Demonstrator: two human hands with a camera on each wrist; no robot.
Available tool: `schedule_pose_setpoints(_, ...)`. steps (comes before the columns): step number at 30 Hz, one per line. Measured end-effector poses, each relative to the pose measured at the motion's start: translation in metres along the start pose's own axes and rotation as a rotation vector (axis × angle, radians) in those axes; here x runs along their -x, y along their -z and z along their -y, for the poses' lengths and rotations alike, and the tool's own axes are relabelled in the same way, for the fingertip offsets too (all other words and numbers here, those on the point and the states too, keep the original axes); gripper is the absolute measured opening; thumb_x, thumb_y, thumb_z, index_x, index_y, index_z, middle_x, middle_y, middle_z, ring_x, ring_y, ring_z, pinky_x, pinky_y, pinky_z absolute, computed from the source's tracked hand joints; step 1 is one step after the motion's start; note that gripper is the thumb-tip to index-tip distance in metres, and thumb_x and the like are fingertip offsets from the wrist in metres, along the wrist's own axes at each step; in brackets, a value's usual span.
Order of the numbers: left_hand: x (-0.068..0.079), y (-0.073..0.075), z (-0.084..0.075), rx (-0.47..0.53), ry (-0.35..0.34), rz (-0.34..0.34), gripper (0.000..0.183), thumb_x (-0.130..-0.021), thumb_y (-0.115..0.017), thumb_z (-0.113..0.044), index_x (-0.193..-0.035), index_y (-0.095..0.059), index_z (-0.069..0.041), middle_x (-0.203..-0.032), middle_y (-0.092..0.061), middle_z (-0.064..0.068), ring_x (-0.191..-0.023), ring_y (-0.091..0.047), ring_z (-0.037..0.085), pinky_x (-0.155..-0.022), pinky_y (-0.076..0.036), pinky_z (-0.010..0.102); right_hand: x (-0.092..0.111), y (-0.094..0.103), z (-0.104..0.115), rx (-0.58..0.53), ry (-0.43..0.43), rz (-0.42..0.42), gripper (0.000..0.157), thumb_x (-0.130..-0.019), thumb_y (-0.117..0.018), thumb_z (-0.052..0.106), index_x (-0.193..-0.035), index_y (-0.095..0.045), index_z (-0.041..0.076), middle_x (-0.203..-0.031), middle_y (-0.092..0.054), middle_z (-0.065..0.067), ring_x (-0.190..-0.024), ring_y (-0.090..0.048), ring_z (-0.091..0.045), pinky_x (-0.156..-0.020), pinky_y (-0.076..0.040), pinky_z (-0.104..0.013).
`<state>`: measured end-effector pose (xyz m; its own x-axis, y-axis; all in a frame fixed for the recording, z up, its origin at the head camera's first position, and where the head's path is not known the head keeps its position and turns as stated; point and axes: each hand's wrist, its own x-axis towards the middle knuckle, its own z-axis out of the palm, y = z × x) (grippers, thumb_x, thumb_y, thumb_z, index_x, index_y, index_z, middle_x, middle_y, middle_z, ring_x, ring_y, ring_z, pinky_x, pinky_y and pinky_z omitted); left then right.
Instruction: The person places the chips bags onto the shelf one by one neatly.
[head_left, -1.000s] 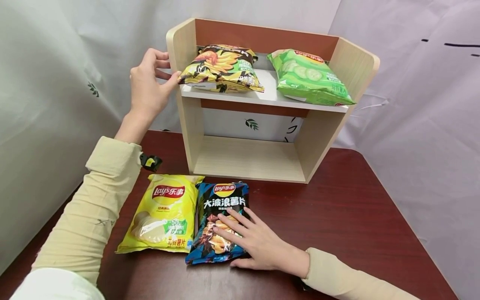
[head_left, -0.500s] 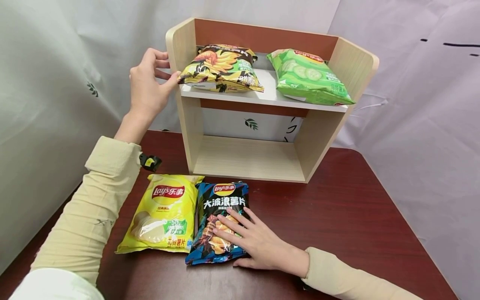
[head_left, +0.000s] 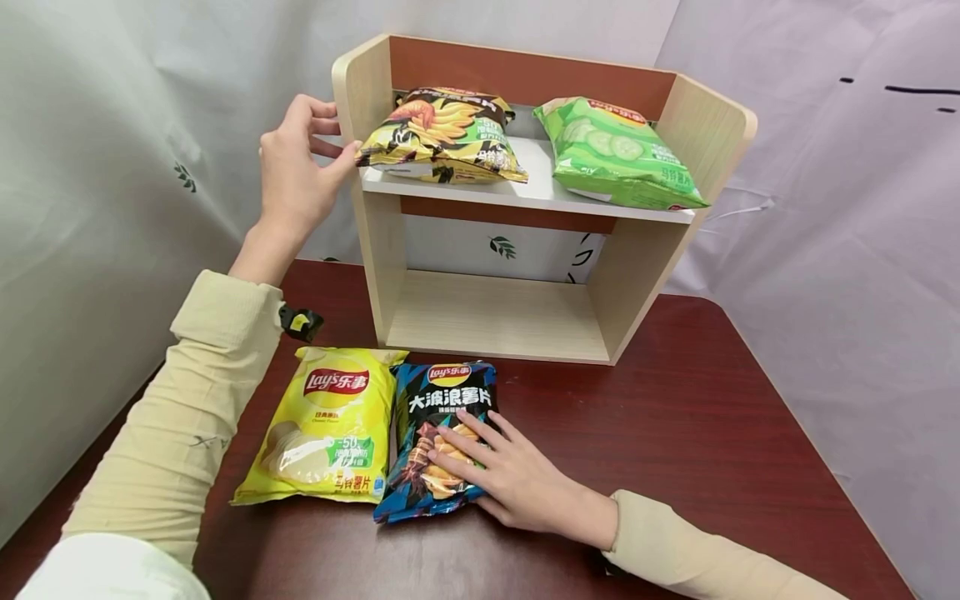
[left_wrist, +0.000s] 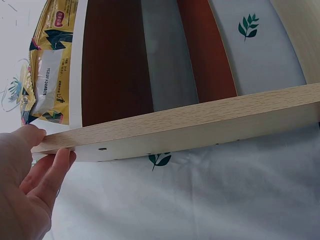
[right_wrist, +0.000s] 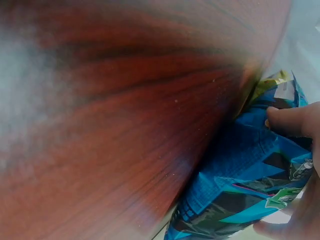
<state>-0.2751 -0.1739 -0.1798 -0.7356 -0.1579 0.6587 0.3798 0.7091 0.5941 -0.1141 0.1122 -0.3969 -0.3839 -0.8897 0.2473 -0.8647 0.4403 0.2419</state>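
My left hand (head_left: 298, 171) pinches the left side panel of a wooden shelf (head_left: 348, 100) at its front edge, thumb in front and fingers behind, as the left wrist view also shows. Beside that thumb, a black-and-gold chip bag (head_left: 450, 133) lies on the upper shelf. My right hand (head_left: 525, 483) grips the right side of a blue chip bag (head_left: 420, 467) on the table, fingers spread over its front. In the right wrist view, the thumb (right_wrist: 290, 120) presses into the bag's underside near its edge, which looks raised off the table.
A yellow chip bag (head_left: 330, 433) lies on the table, against the blue bag's left side. On the upper shelf's right half rests a green chip bag (head_left: 618, 154). The dark red table (head_left: 675, 400) extends to the right; pale cloth (head_left: 840, 250) hangs around it.
My right thumb has tucked in from the table against the blue chip bag, whose lower edge has shifted up slightly. The left hand has kept its place.
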Motion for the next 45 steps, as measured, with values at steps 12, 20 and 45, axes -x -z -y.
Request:
schedule_pose_setpoints(12,0.000,0.000,0.001,-0.008,0.010,0.010,0.038,-0.090,-0.063,-0.028,-0.123,-0.054,-0.011,-0.122,-0.068,0.004,-0.098,-0.070,0.023,-0.082,-0.057,0.026,-0.002,0.007,-0.001,0.002,-0.054,-0.123,0.069,-0.082,-0.071,0.015,-0.144,-0.043,0.020,-0.148,-0.046,-0.003,-0.139,-0.038,-0.033,-0.104,-0.043,-0.049)
schedule_pose_setpoints(20,0.000,0.000,0.000,-0.008,0.013,0.015,0.038,-0.090,-0.063,-0.028,-0.124,-0.054,-0.011,-0.123,-0.068,0.004,-0.098,-0.070,0.023,-0.081,-0.057,0.024,-0.004,0.009,-0.009,0.004,-0.048,-0.258,0.046,-0.094,-0.042,0.009,-0.139,-0.051,0.013,-0.139,-0.056,-0.005,-0.129,-0.052,-0.033,-0.099,-0.049,-0.042)
schedule_pose_setpoints(45,0.000,0.000,0.000,0.006,0.015,0.012,0.038,-0.090,-0.063,-0.027,-0.123,-0.054,-0.011,-0.123,-0.068,0.004,-0.098,-0.070,0.023,-0.082,-0.057,0.025,-0.015,0.030,-0.034,-0.095,-0.094,-0.508,0.035,-0.100,-0.038,0.003,-0.127,-0.060,0.001,-0.127,-0.064,-0.014,-0.117,-0.062,-0.027,-0.097,-0.051,-0.034)
